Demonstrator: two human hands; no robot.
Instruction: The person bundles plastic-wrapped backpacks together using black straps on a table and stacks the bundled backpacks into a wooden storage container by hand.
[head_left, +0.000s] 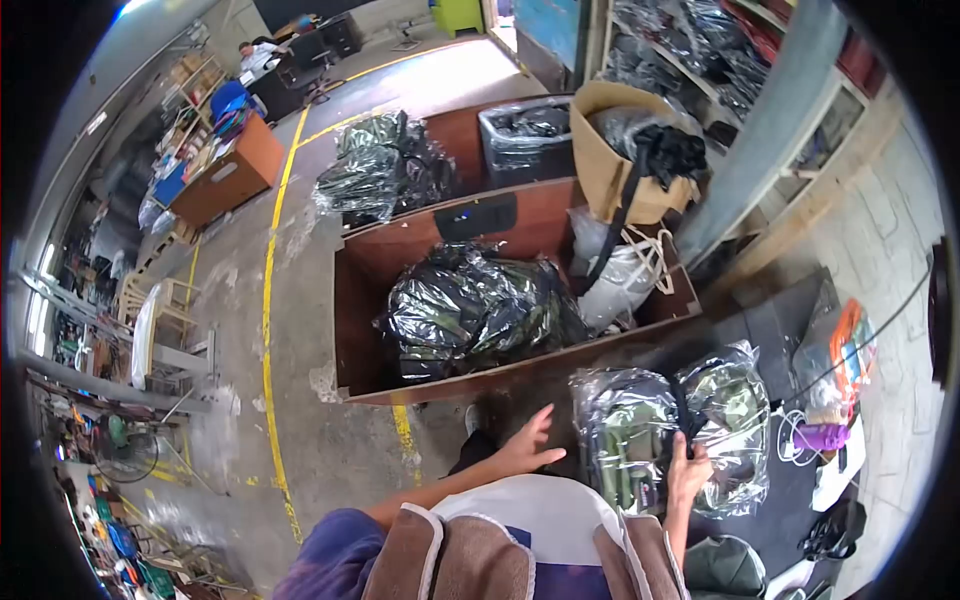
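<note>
My left hand [526, 446] is in the air left of the wrapped bags, fingers spread, holding nothing. Two green-and-black bags in clear plastic lie side by side on a dark surface: a left wrapped bag [628, 430] and a right wrapped bag [735, 425]. Between them is my right hand [688, 472], its thumb up against the dark edge where they meet. Its fingers are closed on the right wrapped bag's near-left edge, partly hidden by the plastic. Beyond my hands, a brown wooden bin [370, 260] holds a heap of similar plastic-wrapped bags [470, 310].
A purple bottle [822, 437] and a white cable [793, 440] lie at the right, by the wall. A brown paper sack [605, 160] stands at the bin's far right corner. More wrapped bags [375, 165] are piled behind. A yellow floor line [268, 330] runs along the left.
</note>
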